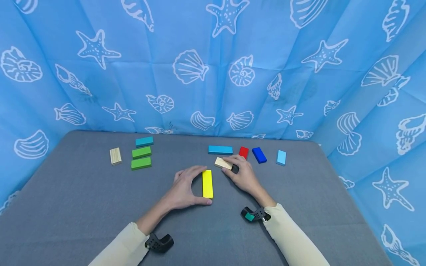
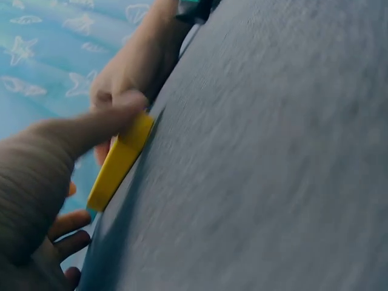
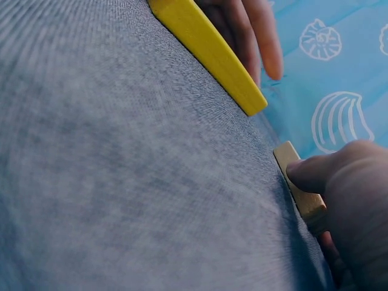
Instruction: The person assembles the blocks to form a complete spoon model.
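Note:
A yellow block (image 1: 208, 184) lies lengthwise away from me near the middle of the grey table. My left hand (image 1: 185, 188) spans it, thumb at the near end and index finger at the far end. In the left wrist view the thumb (image 2: 115, 121) overlaps the end of the yellow block (image 2: 118, 167). Farther back and to the right, my right hand (image 1: 243, 173) holds a small natural wood block (image 1: 222, 163) between thumb and fingers. The thumb presses along the side of this wood block (image 3: 303, 197) in the right wrist view.
Behind the right hand lie a long blue block (image 1: 220, 150), a red block (image 1: 244, 152), a dark blue block (image 1: 259, 155) and a light blue block (image 1: 281, 157). At left are two green blocks (image 1: 141, 163), a teal block (image 1: 144, 141) and another wood block (image 1: 115, 156). A blue curtain (image 1: 213, 92) hangs behind.

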`<state>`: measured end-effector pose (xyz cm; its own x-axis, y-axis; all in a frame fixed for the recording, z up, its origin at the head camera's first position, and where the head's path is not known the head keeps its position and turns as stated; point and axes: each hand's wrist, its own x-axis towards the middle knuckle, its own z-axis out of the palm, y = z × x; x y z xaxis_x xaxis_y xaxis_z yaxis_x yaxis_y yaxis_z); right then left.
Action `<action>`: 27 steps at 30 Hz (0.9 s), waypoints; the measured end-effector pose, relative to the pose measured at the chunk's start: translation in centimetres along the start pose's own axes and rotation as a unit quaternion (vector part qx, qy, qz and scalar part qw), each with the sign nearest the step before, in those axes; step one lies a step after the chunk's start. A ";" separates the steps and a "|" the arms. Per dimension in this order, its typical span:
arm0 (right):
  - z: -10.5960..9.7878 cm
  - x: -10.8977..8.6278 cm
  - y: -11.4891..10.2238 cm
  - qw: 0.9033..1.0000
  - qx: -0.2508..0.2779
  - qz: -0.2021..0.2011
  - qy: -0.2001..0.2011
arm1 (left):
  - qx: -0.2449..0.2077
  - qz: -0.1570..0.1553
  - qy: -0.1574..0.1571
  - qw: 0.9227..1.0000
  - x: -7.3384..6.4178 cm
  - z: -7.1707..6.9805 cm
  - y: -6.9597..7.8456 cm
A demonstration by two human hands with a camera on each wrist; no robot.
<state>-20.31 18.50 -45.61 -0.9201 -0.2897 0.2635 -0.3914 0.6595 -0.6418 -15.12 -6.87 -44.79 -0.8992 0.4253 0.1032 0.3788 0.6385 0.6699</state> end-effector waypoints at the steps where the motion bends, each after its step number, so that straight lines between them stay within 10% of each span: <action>1: 0.0 0.0 0.0 1.000 0.000 0.002 -0.001 | -0.002 0.004 0.003 1.000 0.0 -0.2 -0.2; 27: 0.1 -0.3 -0.5 1.000 -0.010 0.017 0.019 | 0.022 0.015 0.024 0.999 -0.2 -0.9 -1.4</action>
<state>-19.85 18.24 -45.43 -0.9328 -0.2401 0.2687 -0.3591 0.6824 -0.6367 -15.68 -8.44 -45.05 -0.8962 0.4143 0.1586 0.4144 0.6541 0.6328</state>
